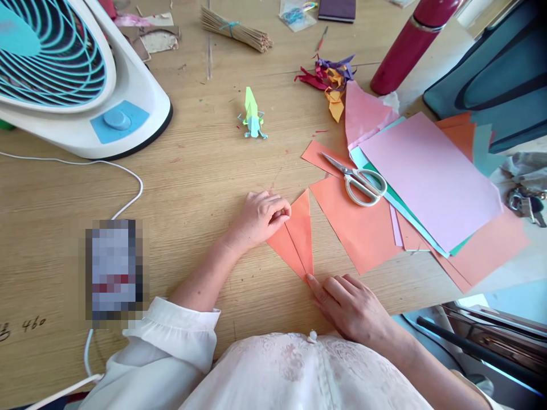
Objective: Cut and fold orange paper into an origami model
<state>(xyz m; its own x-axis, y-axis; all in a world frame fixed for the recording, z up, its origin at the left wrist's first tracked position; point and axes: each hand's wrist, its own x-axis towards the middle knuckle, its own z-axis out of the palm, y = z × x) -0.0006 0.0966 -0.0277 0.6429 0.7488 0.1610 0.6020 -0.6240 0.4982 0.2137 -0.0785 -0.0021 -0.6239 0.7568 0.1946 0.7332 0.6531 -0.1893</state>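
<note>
A folded sheet of orange paper (299, 230) lies on the table in front of me, shaped like a narrow kite with its point towards me. A crease line runs down its middle. My left hand (265, 216) is at its upper left edge, fingers curled and closed on the paper. At the lower tip, my right hand (348, 302) presses the point with one finger, the other fingers bent. Just to the right lies a flat orange sheet (359, 233), with white-handled scissors (363, 183) resting across its upper edge.
Stacked coloured paper (431, 176) covers the right side. Beyond are a folded green-and-blue paper figure (252, 114), more paper figures (331, 80), a red flask (410, 51) and a bundle of sticks (235, 29). A fan (123, 108) and a blurred phone (113, 270) with a cable occupy the left.
</note>
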